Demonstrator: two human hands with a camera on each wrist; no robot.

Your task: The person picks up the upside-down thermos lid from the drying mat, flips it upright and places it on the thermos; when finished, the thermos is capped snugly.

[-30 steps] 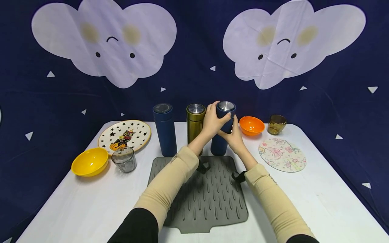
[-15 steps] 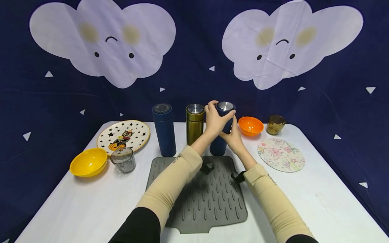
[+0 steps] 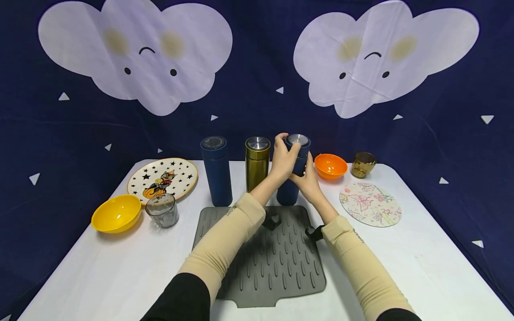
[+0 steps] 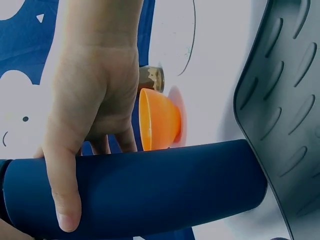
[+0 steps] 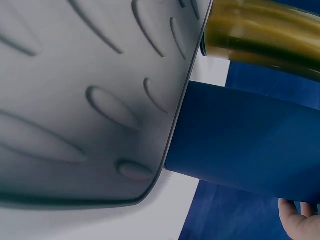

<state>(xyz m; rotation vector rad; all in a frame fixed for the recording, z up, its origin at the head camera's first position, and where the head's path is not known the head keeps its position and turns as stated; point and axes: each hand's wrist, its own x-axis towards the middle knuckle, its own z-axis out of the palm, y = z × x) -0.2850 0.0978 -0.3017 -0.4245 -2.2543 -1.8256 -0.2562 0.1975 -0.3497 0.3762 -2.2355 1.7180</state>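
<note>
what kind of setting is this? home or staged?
Likely a staged tabletop set, not a home: a cloud-print backdrop hangs behind a white table where flasks, bowls and plates are lined up around a grey ridged mat.

Both arms reach forward in beige sleeves with dark cuffs near the elbows, forearms converging so the 2 hands meet close together. The left hand point(image 3: 283, 158) is raised slightly higher, its fingers curled over and thumb point(image 4: 64, 197) pressed flat along what it grips. The right hand point(image 3: 308, 178) sits just below and beside it, palm turned inward, fingers wrapped from the opposite side, wrist bent upward.
</note>
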